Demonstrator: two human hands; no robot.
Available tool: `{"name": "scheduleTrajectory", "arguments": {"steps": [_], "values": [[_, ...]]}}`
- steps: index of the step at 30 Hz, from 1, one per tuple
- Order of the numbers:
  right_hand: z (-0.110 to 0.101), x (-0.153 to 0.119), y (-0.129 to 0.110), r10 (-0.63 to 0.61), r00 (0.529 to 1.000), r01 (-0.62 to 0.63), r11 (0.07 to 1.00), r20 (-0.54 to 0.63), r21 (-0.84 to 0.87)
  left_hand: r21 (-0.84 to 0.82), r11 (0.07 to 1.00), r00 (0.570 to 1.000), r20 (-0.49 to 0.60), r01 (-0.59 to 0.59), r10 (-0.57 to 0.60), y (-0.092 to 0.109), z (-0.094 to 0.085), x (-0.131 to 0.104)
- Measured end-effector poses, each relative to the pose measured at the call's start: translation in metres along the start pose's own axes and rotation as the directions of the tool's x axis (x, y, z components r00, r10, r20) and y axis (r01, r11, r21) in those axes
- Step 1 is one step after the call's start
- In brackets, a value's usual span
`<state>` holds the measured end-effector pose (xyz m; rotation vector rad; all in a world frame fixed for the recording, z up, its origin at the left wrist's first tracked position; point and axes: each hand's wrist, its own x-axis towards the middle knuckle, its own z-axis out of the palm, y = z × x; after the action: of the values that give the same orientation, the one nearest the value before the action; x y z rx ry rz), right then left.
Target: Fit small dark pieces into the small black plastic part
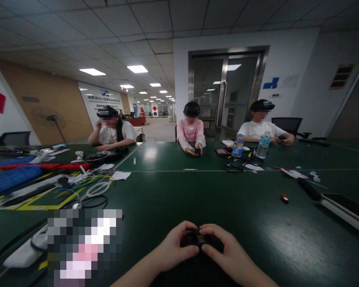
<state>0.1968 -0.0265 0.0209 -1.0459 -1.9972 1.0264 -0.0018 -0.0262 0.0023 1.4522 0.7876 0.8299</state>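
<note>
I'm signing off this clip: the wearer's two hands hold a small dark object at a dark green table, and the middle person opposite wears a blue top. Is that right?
Not quite: in the head view, the middle person wears a pink top, not blue. Otherwise, yes: the left hand and right hand hold the small dark object at the dark green table.

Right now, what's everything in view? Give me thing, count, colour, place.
handheld object: 1, black, lower centre
table: 1, green, foreground
water bottles: 2, blue-labelled, right of centre
wrench: 1, silver, left of centre
trays: at least 1, blue, left
power strip: 1, white, lower left
cables: several, mixed colours, left
small item: 1, red-black, right
people: 3, white/pink tops, opposite
headsets: 3, black, on heads
glass double door: 1, grey-framed, back
left hand: 1, bare, gripping handheld object
right hand: 1, bare, likewise
</note>
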Motion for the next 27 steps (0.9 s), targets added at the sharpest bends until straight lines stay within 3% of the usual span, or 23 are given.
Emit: {"name": "scheduleTrajectory", "arguments": {"steps": [27], "values": [[0.0000,-0.0002,-0.0019,0.004,1.000,-0.004,1.000,0.005,0.001,0.002,1.000,1.000,0.006,0.015,-0.015,-0.0032,-0.0006,0.0006]]}}
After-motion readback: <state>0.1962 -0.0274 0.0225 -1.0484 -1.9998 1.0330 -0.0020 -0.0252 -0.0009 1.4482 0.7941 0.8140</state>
